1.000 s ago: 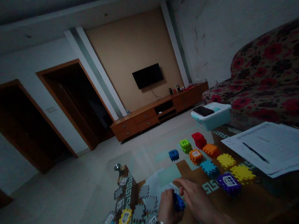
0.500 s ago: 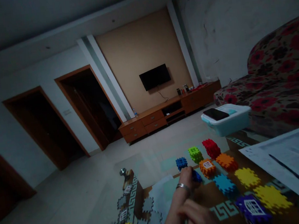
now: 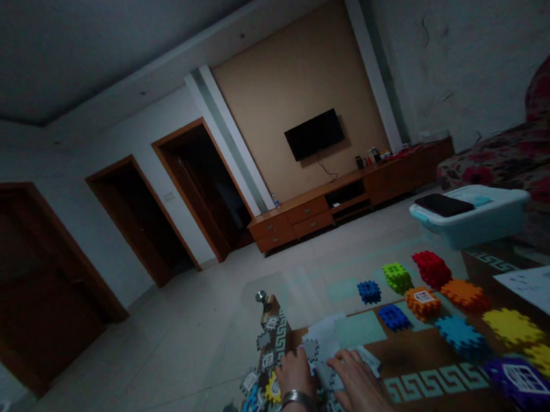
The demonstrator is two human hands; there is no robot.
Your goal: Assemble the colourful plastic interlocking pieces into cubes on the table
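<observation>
Checking the bench (image 3: 406, 354): my left hand (image 3: 293, 369) and right hand (image 3: 358, 375) are off the blue block (image 3: 393, 317), now lying ahead-right of them, so it's probably parked. They're down at the grey pieces (image 3: 312, 349), can't tell if gripping.

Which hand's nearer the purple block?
Right. The right hand is left of the purple block, apart from it; the left hand is farther left, near a yellow piece.
</observation>
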